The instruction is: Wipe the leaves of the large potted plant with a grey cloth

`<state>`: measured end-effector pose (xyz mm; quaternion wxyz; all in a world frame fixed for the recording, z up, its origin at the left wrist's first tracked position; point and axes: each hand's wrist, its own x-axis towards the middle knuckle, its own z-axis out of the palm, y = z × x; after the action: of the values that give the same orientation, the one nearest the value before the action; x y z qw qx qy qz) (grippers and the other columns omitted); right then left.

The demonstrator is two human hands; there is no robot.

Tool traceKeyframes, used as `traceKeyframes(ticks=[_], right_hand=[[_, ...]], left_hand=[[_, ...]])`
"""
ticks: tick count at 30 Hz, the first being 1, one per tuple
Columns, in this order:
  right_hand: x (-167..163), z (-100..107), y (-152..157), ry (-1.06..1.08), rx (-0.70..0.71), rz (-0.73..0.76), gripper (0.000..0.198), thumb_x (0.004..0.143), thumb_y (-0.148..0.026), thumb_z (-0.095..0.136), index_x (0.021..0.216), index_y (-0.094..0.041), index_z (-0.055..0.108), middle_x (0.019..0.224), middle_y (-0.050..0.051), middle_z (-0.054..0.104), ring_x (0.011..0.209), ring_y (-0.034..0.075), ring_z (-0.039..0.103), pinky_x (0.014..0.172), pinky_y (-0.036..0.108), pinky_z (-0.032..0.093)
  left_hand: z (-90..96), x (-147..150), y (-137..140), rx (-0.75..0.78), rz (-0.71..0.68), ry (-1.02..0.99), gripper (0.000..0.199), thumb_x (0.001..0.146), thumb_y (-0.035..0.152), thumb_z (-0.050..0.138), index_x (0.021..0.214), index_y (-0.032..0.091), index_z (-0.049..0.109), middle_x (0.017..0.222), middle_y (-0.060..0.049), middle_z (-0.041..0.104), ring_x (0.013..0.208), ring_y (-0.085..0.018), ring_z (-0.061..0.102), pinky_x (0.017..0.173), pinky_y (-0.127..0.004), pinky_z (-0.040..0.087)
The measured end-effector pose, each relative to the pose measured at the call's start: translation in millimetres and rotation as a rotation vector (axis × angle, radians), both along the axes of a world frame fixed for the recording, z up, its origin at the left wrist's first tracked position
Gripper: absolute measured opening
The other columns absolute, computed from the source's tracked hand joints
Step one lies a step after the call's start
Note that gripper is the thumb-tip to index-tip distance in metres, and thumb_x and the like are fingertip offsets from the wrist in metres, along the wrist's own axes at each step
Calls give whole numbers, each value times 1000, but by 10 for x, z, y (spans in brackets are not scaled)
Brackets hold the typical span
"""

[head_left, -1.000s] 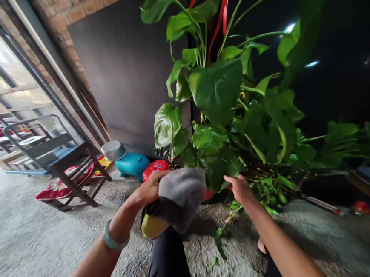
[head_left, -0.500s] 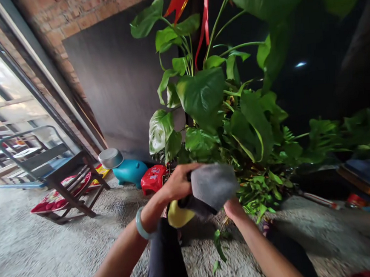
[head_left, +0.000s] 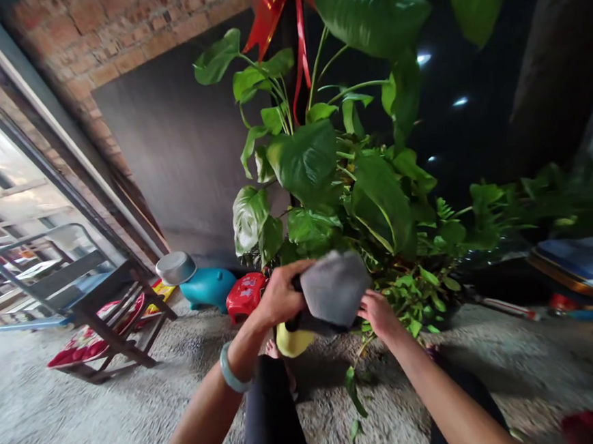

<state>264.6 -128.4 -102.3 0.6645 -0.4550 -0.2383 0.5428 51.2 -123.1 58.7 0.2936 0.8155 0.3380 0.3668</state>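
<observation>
In front of my knees, my left hand (head_left: 283, 293) is closed round the left side of a soft-looking grey and black cloth thing (head_left: 337, 288). Its broad grey face is turned up towards me, and I cannot tell its exact kind. Below my left hand a rounded yellow piece (head_left: 294, 340) shows; whether it belongs to the cloth thing is unclear. The fingertips of my right hand (head_left: 379, 313) are bent at the lower right edge of the cloth and seem to pinch it. A pale bangle (head_left: 232, 367) circles my left wrist.
A large leafy plant (head_left: 307, 159) with a red ribbon rises just beyond my hands. Left of it are a red stool (head_left: 245, 297), a blue animal-shaped seat (head_left: 210, 288), a metal basin (head_left: 175, 267) and a wooden chair (head_left: 111, 312). A trailing stem (head_left: 355, 388) hangs between my legs.
My right hand has shifted slightly up and right, and its fingers now show at the cloth's edge. The cloth thing has tilted a little, and my view has swung slightly right.
</observation>
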Motion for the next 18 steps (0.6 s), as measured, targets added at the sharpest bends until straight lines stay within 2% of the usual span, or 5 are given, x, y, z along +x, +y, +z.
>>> traceKeyframes(ticks=[4, 10, 13, 16, 18], right_hand=[[-44, 43, 50, 1, -12, -39, 37, 45, -40, 87, 72, -23, 68, 69, 0, 73, 66, 18, 65, 63, 32, 53], [101, 62, -54, 5, -88, -93, 31, 48, -38, 83, 73, -25, 70, 65, -1, 72, 63, 19, 65, 61, 31, 48], [293, 62, -305, -18, -141, -146, 36, 48, -34, 87, 81, -25, 75, 76, 1, 77, 72, 20, 69, 60, 28, 48], [264, 124, -703, -53, -168, -14, 41, 50, -41, 92, 85, -24, 78, 77, 5, 78, 73, 25, 71, 55, 31, 50], [86, 230, -975, -77, -93, 167, 51, 57, -48, 93, 99, -24, 79, 94, 9, 81, 90, 30, 75, 63, 35, 57]], left_hand=[[161, 204, 177, 219, 195, -245, 52, 72, 21, 69, 124, 17, 74, 124, -8, 77, 116, -31, 70, 105, -43, 54], [-560, 213, 110, -80, 62, 154, 47, 62, 13, 68, 106, 19, 82, 109, -7, 81, 108, -34, 73, 98, -41, 56], [-721, -51, -120, -166, 98, 98, 47, 66, 16, 66, 111, 19, 81, 110, -6, 81, 108, -32, 74, 97, -39, 56], [-705, -171, -302, -78, 330, -77, 52, 70, 20, 68, 121, 19, 75, 115, -7, 78, 112, -32, 71, 101, -40, 55], [-712, -96, -419, 28, 461, -113, 60, 69, 20, 71, 129, 22, 71, 125, -9, 74, 120, -33, 67, 106, -43, 53]])
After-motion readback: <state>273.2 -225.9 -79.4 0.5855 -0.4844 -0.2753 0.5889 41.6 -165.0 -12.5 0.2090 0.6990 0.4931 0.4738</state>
